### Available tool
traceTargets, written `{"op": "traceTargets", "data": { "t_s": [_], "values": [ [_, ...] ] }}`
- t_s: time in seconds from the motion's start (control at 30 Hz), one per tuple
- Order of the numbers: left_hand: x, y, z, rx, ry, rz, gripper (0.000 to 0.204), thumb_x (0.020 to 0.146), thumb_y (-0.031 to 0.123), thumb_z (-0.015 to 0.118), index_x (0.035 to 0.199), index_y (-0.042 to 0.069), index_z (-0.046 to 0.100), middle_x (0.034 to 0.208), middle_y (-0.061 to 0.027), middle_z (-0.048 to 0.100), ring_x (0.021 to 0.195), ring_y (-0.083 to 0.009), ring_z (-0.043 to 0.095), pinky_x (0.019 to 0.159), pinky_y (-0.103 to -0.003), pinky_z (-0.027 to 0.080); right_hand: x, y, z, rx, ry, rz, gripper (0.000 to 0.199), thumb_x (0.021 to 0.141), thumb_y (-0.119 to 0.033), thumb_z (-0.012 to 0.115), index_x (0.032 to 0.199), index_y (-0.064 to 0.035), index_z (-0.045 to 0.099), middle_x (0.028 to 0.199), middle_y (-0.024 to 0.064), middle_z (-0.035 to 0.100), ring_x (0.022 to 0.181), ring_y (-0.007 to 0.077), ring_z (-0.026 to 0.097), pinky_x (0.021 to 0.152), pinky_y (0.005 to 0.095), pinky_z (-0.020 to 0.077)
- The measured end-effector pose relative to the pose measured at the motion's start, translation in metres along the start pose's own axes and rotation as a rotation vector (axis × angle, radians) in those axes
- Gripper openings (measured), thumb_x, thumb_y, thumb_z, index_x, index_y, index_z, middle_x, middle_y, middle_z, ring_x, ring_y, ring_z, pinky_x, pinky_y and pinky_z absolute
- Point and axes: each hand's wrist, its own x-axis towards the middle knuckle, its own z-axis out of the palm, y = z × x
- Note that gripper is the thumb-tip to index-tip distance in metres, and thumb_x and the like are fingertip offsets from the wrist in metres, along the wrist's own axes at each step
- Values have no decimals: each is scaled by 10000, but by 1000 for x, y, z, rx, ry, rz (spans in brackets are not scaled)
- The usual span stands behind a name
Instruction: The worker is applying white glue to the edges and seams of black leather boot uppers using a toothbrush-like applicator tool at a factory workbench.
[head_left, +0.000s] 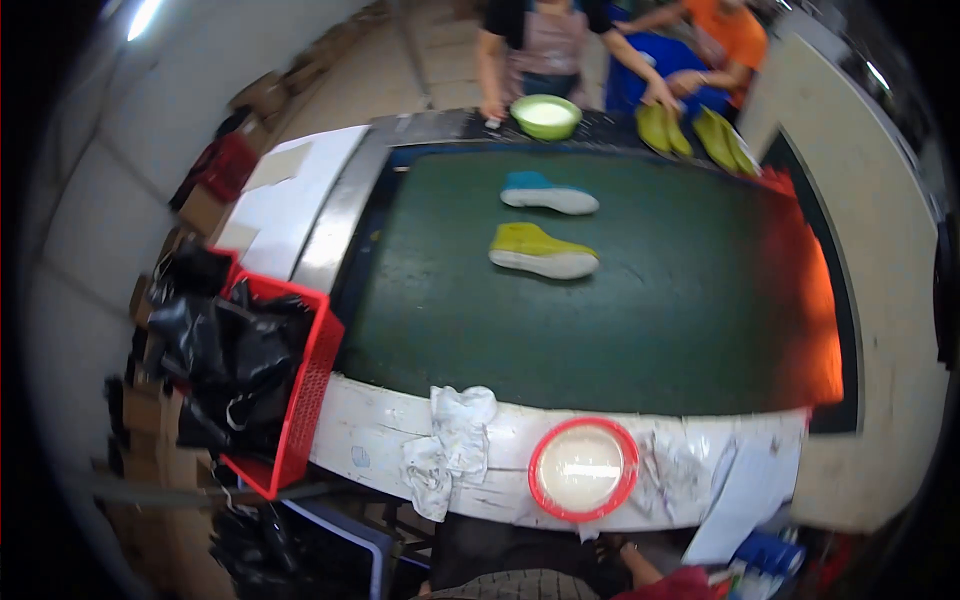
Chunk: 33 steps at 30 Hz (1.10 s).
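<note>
The green belt (600,330) fills mid-frame, carrying a yellow shoe (543,251) and a blue shoe (548,193) toward centre-top. A red-rimmed bowl (583,469) sits on my worktop (370,435), lower centre. My hands are out of view, seemingly waiting.

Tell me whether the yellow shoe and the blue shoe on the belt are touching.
Apart. The head view shows a strip of bare green belt between the yellow shoe and the blue shoe.

This is a shoe factory. Shoes like the yellow shoe (543,251) ride on a green belt (600,330). Workers (545,45) stand at the far end.
</note>
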Motion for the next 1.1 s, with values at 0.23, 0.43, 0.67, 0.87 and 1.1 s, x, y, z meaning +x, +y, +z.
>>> {"op": "traceTargets", "data": {
  "t_s": [0.23,0.43,0.67,0.87,1.1],
  "values": [
    [27,-35,32,-242,145,47,391,1004,245,625,1346,56,639,1220,-124,701,1048,-220,685,892,-375,560,10,-231,32,-518,68,-203,594,988,-560,416,1271,-71,599,1251,226,631,1028,443,644,893,679,495],
    [27,-140,68,-333,180,6,392,1005,255,624,1341,54,645,1220,-117,703,1048,-218,684,894,-373,558,28,-245,76,-817,111,-363,565,981,-530,445,1253,-66,617,1231,235,640,1031,442,649,885,649,504],
    [59,-172,112,193,744,413,231,955,188,582,1107,115,739,1035,-188,731,934,-397,699,807,-463,554,16,-243,144,-1157,176,-551,531,974,-496,478,1231,-59,637,1208,246,652,1034,440,654,875,614,516],
    [-45,-61,82,-29,788,848,203,982,129,548,1069,100,730,1050,-135,736,1000,-358,689,859,-442,552,5,-262,242,-1324,210,-822,502,967,-467,506,1212,-54,654,1188,255,661,1037,438,659,867,583,526],
    [-264,78,4,-1353,36,1604,850,974,232,651,1633,192,116,1316,-121,631,787,-240,699,647,-360,578,-32,-259,222,-1297,420,-1059,469,960,-433,539,1191,-48,675,1165,265,673,1040,437,665,857,548,537]
  ]
}}
